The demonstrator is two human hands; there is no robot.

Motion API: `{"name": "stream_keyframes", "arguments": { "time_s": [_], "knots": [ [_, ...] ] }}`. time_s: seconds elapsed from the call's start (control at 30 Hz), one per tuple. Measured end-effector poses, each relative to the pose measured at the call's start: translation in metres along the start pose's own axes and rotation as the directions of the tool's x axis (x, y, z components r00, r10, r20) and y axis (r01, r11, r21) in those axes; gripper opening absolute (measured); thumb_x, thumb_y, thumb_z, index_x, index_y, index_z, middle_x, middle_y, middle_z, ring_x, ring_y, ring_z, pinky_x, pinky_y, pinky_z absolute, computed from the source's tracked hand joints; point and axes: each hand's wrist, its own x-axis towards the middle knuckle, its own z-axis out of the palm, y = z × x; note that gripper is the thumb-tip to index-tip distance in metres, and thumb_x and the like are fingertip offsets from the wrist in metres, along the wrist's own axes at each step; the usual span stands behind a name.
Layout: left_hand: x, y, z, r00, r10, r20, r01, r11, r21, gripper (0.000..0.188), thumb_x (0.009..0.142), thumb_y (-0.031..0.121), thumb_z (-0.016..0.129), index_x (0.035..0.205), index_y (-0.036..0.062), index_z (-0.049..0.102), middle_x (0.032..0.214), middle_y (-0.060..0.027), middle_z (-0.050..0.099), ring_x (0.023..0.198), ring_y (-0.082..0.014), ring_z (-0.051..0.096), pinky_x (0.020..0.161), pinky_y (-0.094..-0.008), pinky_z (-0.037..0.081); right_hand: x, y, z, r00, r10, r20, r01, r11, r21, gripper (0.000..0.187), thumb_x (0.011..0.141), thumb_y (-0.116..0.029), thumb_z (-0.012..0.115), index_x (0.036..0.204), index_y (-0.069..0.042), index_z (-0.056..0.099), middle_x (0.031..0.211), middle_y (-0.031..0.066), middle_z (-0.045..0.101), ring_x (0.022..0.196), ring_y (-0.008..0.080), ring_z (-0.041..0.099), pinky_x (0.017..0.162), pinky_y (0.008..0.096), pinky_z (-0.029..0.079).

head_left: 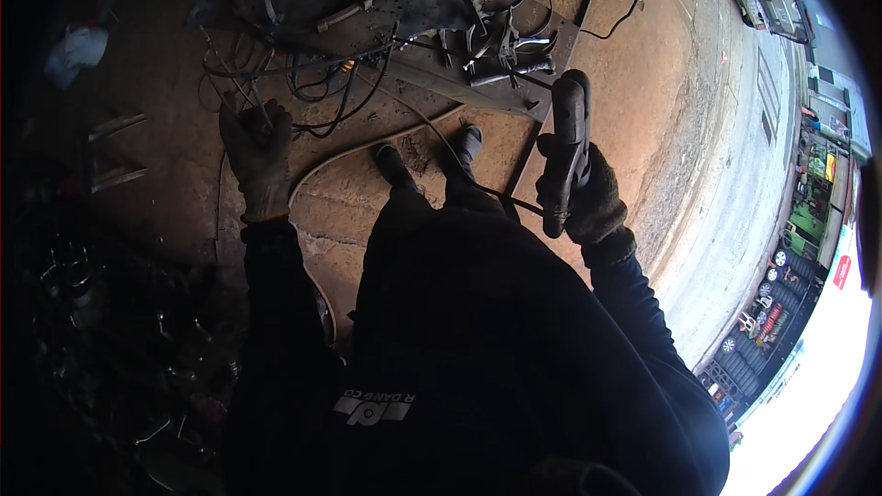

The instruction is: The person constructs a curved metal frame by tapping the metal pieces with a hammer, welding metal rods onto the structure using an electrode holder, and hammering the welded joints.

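My left hand [257, 161], in a dark grey work glove, is at the left beside a tangle of cables. Its fingers are curled round some thin metal rods [241, 84] that stick up past the glove. On the other side, my gloved right hand [590, 193] grips a long dark tool [570, 133] with a rounded upper end. Its exact kind is too dark to make out. Beyond the hands stands a dark metal bench [528, 101], with pliers [505, 41] and a hammer-like tool with a dark grip [514, 72] on its corner.
Black cables [335, 115] hang off the bench's front edge. A pale hose [344, 154] winds over the brown floor near my boots [395, 165]. A metal frame [119, 152] is at the left, dark metal clutter [119, 340] at lower left. A road [726, 184] runs along the right.
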Motion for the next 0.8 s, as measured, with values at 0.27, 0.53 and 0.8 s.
{"name": "stream_keyframes", "arguments": {
  "time_s": [0.27,0.53,0.8],
  "knots": [
    [-0.001,-0.007,-0.003,0.985,-0.172,-0.024,0.153,0.923,-0.353,0.095,0.077,-0.003,0.082,0.155,0.0061,0.027,0.112,-0.0046,0.055,0.104,-0.0173,0.062,0.091,-0.0339,0.057,0.002,0.005,-0.002,1.0,0.029,0.006,-0.029,0.998,0.056,0.054,0.087,-0.017,0.078,0.133,-0.003,0.054,0.114,0.0089,0.069,0.078,0.0131,0.069,0.066,0.0295,0.059],
    [-0.005,-0.016,-0.007,0.998,0.057,-0.007,-0.057,0.998,0.017,0.091,0.08,0.005,0.083,0.154,0.0064,0.03,0.119,-0.0078,0.055,0.103,-0.0179,0.063,0.089,-0.033,0.057,0.002,-0.015,0.003,0.998,-0.057,-0.008,0.057,0.998,-0.017,0.042,0.081,-0.023,0.072,0.117,-0.005,0.058,0.102,0.0176,0.068,0.096,0.0373,0.07,0.08,0.0438,0.055],
    [0.003,-0.009,-0.003,0.999,0.011,0.043,-0.016,0.994,0.11,0.072,0.082,-0.002,0.077,0.143,0.0028,0.039,0.107,-0.0076,0.061,0.094,-0.0168,0.066,0.081,-0.0341,0.06,0.003,-0.009,0.001,0.962,-0.271,-0.035,0.259,0.945,-0.198,0.045,0.088,-0.014,0.073,0.127,0.003,0.058,0.084,0.0061,0.07,0.076,0.0181,0.068,0.066,0.0298,0.055]
  ]
}}
